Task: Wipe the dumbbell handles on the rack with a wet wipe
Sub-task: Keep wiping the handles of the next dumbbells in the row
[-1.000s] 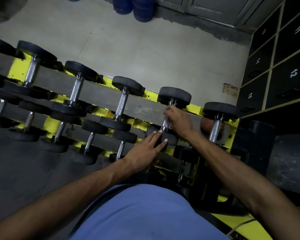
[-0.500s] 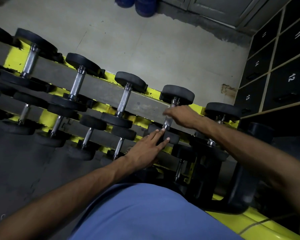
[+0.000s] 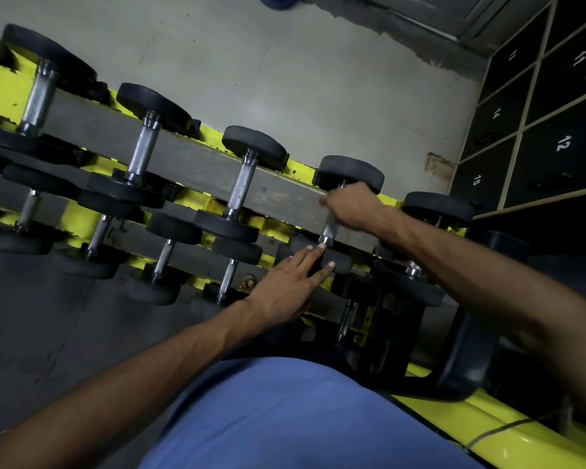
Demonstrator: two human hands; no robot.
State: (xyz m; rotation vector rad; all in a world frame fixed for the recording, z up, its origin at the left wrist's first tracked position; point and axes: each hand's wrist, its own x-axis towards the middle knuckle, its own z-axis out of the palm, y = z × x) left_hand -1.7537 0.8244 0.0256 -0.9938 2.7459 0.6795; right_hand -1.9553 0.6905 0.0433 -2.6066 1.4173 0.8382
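The person's right hand [image 3: 351, 206] is on the far part of the knurled chrome handle [image 3: 329, 230] of a black rubber-headed dumbbell [image 3: 351, 170]. This dumbbell lies second from the right on the upper tier of the long yellow-and-grey steel rack [image 3: 278, 194], so the wiping looks to be well under way rather than starting or finishing. None of the handles shows a visible sheen or smear. The three upper-tier handles to the left [image 3: 241, 184] may be done already, but that cannot be read from their surface. The rightmost dumbbell [image 3: 437, 206] and the smaller ones on the near, lower tier [image 3: 164, 255] would then probably remain. The right hand's grip is closed, its fingers curled round the handle just below the far head. The wet wipe itself is not visible. It may be bunched inside that fist, but I cannot tell. The left hand [image 3: 285, 282] lies flat with its fingers straight and together. Its fingertips rest on the near black head [image 3: 339, 262] of the same dumbbell, apparently to steady it, and it holds nothing. Only the near stretch of the handle shows bare between the two hands.
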